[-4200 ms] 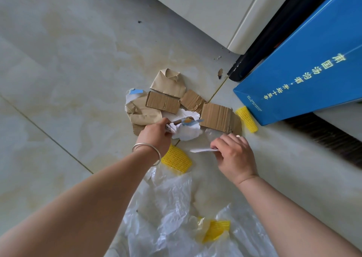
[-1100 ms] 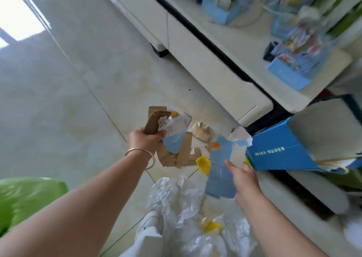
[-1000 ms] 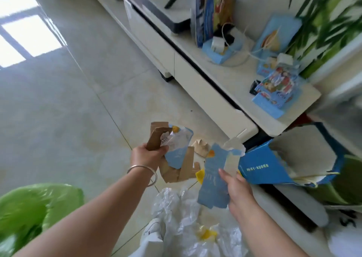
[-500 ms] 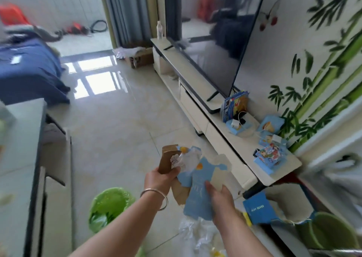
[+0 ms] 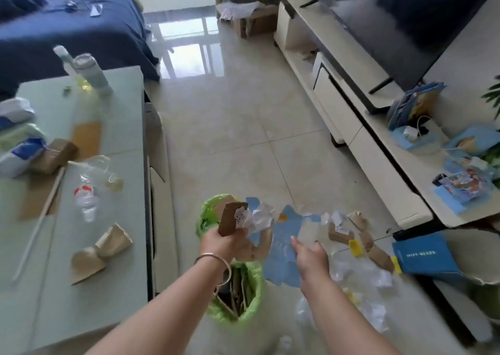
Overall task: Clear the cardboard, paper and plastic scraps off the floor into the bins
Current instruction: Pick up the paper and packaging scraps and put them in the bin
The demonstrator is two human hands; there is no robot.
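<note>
My left hand grips a bundle of brown cardboard strips and crumpled white paper right above the green-lined bin, which holds cardboard pieces. My right hand holds a blue paper sheet just right of the bin's rim, with the forefinger and thumb spread over it. Further right, cardboard scraps, a yellow foam net and crumpled clear plastic lie on the tiled floor.
A glass coffee table with bottles and cardboard stands close on the left. A white TV stand runs along the right. A blue box lies open at its foot. Bare tiles stretch ahead.
Both hands lifted scraps from the floor pile and carried them left. The left hand's bundle is now over the green bin, with the blue sheet beside it.
</note>
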